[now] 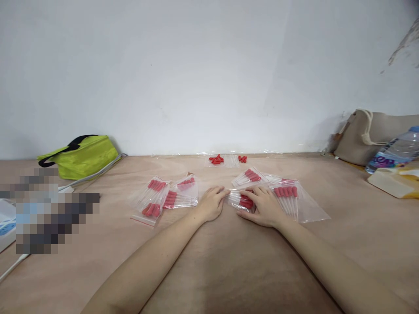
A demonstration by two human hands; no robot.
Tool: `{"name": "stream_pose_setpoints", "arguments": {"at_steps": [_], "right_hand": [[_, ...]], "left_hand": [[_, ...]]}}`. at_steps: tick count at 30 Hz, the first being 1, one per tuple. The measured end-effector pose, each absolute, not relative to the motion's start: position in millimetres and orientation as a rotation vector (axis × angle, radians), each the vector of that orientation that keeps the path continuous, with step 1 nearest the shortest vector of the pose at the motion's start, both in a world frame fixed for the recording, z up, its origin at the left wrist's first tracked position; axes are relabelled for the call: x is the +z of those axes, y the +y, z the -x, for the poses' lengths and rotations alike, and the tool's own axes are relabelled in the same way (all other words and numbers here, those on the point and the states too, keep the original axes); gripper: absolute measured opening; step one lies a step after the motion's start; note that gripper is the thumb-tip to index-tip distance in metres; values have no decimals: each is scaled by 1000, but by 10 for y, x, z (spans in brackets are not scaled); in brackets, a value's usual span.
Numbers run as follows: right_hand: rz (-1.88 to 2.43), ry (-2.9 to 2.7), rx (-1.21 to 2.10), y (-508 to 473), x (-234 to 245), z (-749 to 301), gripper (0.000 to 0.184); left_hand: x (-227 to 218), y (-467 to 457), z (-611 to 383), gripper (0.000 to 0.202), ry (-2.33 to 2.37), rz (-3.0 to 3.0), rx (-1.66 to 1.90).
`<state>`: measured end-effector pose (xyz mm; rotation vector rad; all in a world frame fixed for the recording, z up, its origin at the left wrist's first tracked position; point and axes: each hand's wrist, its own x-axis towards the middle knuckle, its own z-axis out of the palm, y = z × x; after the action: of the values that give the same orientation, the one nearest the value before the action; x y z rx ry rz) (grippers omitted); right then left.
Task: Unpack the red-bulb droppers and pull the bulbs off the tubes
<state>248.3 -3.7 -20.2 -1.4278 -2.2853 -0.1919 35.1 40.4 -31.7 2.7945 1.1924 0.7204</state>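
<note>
Between my hands lies a clear plastic bag of droppers with thin clear stems and red rubber bulbs. My left hand rests on the table with its fingertips closed on the left end of this bag. Over the red-bulb end, my right hand has fingers and thumb curled around the bag. Just right of it is another bag of droppers, laid partly over others. A bag with red bulbs upward lies behind my right hand. Further left, several similar bags overlap in a group.
Loose red bulbs and clear stems lie on plastic near the wall. At the left are a lime-green bag and a white cable. A beige bag and a water bottle stand at the right on the brown-covered table.
</note>
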Motion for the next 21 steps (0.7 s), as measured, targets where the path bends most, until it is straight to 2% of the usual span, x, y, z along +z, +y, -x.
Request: {"name": "stream_pose_setpoints", "arguments": {"at_steps": [6,12,15,19,21], "right_hand": [[1396,-2301,-181,-50,-196,-2475,61],[1284,-2300,-148,-27,-202,-2489,57],[1151,-2322,-99,-34,-188,-2497,58],[988,-2397,40,-55,-170,-2496,68],[973,-2396,79,-58,-169,-2487,65]], "left_hand": [[-277,372,-346,35,1198,-2808,657],[-232,314,-347,49,1189,-2805,592],[-262,326,-353,43,1244,-2762,609],[-227,318,-367,33,1364,-2671,848],[-151,269,-379,27,1302,-2677,926]]}}
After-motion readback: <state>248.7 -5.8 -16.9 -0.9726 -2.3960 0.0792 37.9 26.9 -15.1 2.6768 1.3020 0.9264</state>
